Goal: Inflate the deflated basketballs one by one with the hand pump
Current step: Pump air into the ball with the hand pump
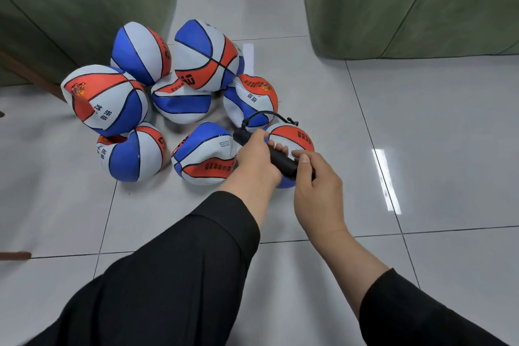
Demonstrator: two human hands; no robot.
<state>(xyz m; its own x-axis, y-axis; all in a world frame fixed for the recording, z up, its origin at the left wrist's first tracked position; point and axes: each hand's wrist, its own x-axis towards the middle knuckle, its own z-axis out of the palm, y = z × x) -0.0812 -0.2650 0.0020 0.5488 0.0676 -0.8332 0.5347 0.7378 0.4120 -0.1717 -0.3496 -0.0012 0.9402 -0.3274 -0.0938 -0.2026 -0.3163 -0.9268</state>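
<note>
**Hose looks like it could pop off that ball any second**

So the left hand point(257, 156) has its fingers wrapped round the barrel of the short black plastic hand pump point(266, 150), and the right hand point(314, 180) is clenched on the handle end; pump sits right over the red, white and blue rubber basketball point(295, 139) at the near right of the pile on the glossy grey tiled floor point(421, 135). The thin black hose point(269, 115) loops up off the pump nose; can't tell if the needle is actually seated in a valve.

My worry: nobody's holding the ball itself; a hard stroke could roll it and yank the needle sideways, maybe bend it. The other saggy basketballs point(134, 157) crowd close, so the hose might also snag.
</note>
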